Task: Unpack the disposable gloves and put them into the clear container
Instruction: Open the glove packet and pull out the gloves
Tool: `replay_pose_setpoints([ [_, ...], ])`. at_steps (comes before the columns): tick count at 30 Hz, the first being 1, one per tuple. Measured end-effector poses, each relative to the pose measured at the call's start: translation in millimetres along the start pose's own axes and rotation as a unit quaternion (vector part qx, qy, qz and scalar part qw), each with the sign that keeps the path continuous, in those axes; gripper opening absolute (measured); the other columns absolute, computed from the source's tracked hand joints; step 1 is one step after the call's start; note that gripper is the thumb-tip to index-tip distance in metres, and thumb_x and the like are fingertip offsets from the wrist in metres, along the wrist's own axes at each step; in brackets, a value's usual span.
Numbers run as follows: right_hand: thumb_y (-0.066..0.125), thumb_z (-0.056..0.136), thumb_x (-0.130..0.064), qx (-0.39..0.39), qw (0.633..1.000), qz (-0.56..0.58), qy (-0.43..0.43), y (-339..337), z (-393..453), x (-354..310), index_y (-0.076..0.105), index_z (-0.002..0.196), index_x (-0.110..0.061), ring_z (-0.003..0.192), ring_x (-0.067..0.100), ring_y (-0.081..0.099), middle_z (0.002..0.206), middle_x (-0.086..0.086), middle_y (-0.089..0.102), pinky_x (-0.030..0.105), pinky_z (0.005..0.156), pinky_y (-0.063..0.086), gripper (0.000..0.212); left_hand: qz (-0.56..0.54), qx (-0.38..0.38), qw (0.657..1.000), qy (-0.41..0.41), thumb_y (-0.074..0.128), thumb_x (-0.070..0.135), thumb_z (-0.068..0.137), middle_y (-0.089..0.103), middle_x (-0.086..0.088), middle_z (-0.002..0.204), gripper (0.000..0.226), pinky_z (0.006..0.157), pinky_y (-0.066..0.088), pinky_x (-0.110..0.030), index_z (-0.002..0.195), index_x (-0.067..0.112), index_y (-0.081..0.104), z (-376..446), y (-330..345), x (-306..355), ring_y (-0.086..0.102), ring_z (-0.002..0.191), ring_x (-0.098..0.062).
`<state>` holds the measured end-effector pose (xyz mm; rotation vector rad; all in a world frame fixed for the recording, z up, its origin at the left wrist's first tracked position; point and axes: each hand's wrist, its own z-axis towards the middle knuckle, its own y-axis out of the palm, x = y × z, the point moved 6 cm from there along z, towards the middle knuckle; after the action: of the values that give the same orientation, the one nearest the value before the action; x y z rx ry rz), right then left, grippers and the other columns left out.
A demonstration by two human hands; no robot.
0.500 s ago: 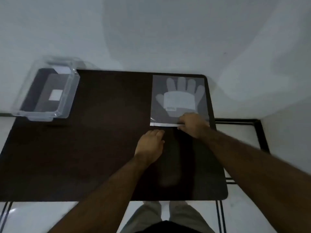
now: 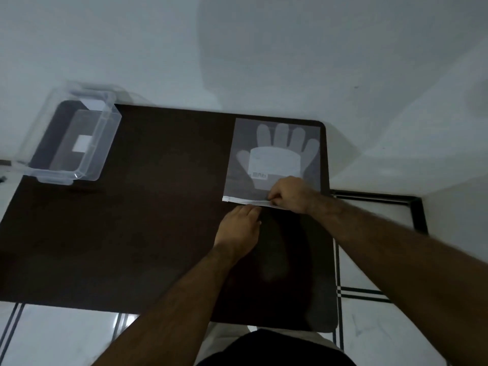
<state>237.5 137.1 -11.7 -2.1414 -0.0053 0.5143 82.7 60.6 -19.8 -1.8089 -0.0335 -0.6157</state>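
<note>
Here, both hands pinch the flat, translucent glove packet (image 2: pixel 273 157) by its white strip (image 2: pixel 244 199).

Right hand (image 2: pixel 290 192) pinching glove packet (image 2: pixel 273 154) edge, left hand (image 2: pixel 241 225) beside.

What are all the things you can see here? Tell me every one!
table: one, dark brown, fills the middle of the view
container: one, clear, open, at the table's far left corner, a white label inside
glove packet: one, see-through with a pale glove shape and a white strip along its near edge, flat at the table's far right
wall: white, behind the table
floor: white tiles with dark lines, below the table
frame: one, black, right of the table
left hand: one, on the table just below the packet's strip
right hand: one, fingers pinching the packet's strip
</note>
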Motion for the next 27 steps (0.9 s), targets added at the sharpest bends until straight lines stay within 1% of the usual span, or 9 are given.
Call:
replay_pose_setpoints([
  [4, 0.067, 0.100, -0.025, 0.013, 1.000, 0.004, 0.002, -1.3, 4.8, 5.9, 0.080, 0.113, -0.021, 0.102, 0.017, 0.067, 0.113, -0.002, 0.076, 0.036, 0.097, 0.054, 0.019, 0.041, 0.007, 0.999, 0.022, 0.051, 0.027, 0.106, 0.060, -0.005, 0.152, 0.046, 0.119, 0.038, -0.041, 0.150, 0.015, 0.057, 11.1, 5.8, 7.0, 0.051, 0.142, -0.024],
  [7, 0.064, 0.100, -0.023, 0.038, 0.999, 0.029, 0.020, 2.3, 6.3, 12.4, 0.077, 0.101, -0.022, 0.095, 0.019, 0.067, 0.102, -0.002, 0.073, 0.039, 0.092, 0.057, 0.013, 0.066, 0.007, 0.998, 0.021, 0.050, 0.029, 0.107, 0.067, -0.004, 0.143, 0.042, 0.117, 0.042, -0.043, 0.146, 0.016, 0.060, 18.5, 7.6, 11.4, 0.058, 0.135, -0.023],
  [9, 0.061, 0.102, -0.020, 0.066, 0.996, 0.056, 0.031, 2.4, 5.9, 15.4, 0.074, 0.097, -0.021, 0.092, 0.020, 0.067, 0.098, -0.001, 0.072, 0.040, 0.088, 0.058, 0.014, 0.075, 0.008, 0.997, 0.006, 0.050, 0.027, 0.106, 0.069, -0.003, 0.139, 0.041, 0.113, 0.044, -0.043, 0.144, 0.017, 0.062, 23.8, 7.6, 12.1, 0.062, 0.130, -0.023],
  [12, 0.060, 0.104, -0.020, 0.135, 0.987, 0.077, 0.045, -2.5, 4.4, 16.4, 0.071, 0.098, -0.016, 0.093, 0.020, 0.067, 0.100, 0.003, 0.071, 0.038, 0.087, 0.058, 0.013, 0.078, 0.020, 0.997, -0.011, 0.056, 0.019, 0.100, 0.073, -0.004, 0.131, 0.041, 0.102, 0.051, -0.042, 0.140, 0.019, 0.064, 35.3, 1.1, 14.2, 0.069, 0.119, -0.025],
  [14, 0.060, 0.105, -0.022, 0.178, 0.979, 0.081, 0.054, -6.2, 4.4, 16.9, 0.068, 0.097, -0.017, 0.093, 0.020, 0.067, 0.100, 0.003, 0.071, 0.038, 0.086, 0.059, 0.012, 0.087, 0.028, 0.996, -0.024, 0.055, 0.015, 0.099, 0.076, -0.006, 0.121, 0.038, 0.088, 0.056, -0.041, 0.135, 0.019, 0.066, 45.0, -6.7, 16.7, 0.073, 0.108, -0.028],
  [16, 0.059, 0.105, -0.022, 0.209, 0.972, 0.087, 0.056, -10.7, 5.1, 16.8, 0.067, 0.096, -0.018, 0.090, 0.020, 0.066, 0.096, 0.003, 0.071, 0.040, 0.085, 0.060, 0.013, 0.117, 0.013, 0.992, -0.042, 0.051, 0.016, 0.103, 0.076, -0.006, 0.113, 0.031, 0.074, 0.054, -0.041, 0.131, 0.021, 0.064, 56.4, -10.6, 16.9, 0.074, 0.098, -0.030],
  [18, 0.058, 0.105, -0.020, 0.228, 0.968, 0.091, 0.057, -16.4, 5.6, 16.4, 0.068, 0.097, -0.017, 0.087, 0.020, 0.065, 0.093, 0.003, 0.069, 0.041, 0.084, 0.059, 0.013, 0.147, -0.011, 0.988, -0.049, 0.049, 0.020, 0.106, 0.076, -0.007, 0.110, 0.025, 0.070, 0.051, -0.040, 0.125, 0.021, 0.065, 67.1, -11.8, 17.2, 0.074, 0.096, -0.030],
  [23, 0.058, 0.104, -0.016, 0.275, 0.956, 0.085, 0.055, -29.7, 4.2, 14.4, 0.068, 0.097, -0.018, 0.083, 0.018, 0.063, 0.090, 0.000, 0.066, 0.034, 0.076, 0.056, 0.012, 0.153, -0.038, 0.986, -0.054, 0.051, 0.020, 0.106, 0.075, -0.008, 0.113, 0.024, 0.080, 0.057, -0.042, 0.120, 0.021, 0.070, 83.4, -11.2, 19.8, 0.072, 0.102, -0.030],
  [27, 0.059, 0.104, -0.016, 0.283, 0.954, 0.081, 0.053, -35.6, 5.2, 13.2, 0.067, 0.097, -0.018, 0.081, 0.017, 0.061, 0.088, -0.003, 0.063, 0.028, 0.071, 0.048, 0.012, 0.148, -0.058, 0.985, -0.060, 0.054, 0.020, 0.106, 0.075, -0.008, 0.116, 0.023, 0.090, 0.060, -0.045, 0.117, 0.019, 0.073, 93.0, -6.6, 20.3, 0.071, 0.106, -0.029],
])
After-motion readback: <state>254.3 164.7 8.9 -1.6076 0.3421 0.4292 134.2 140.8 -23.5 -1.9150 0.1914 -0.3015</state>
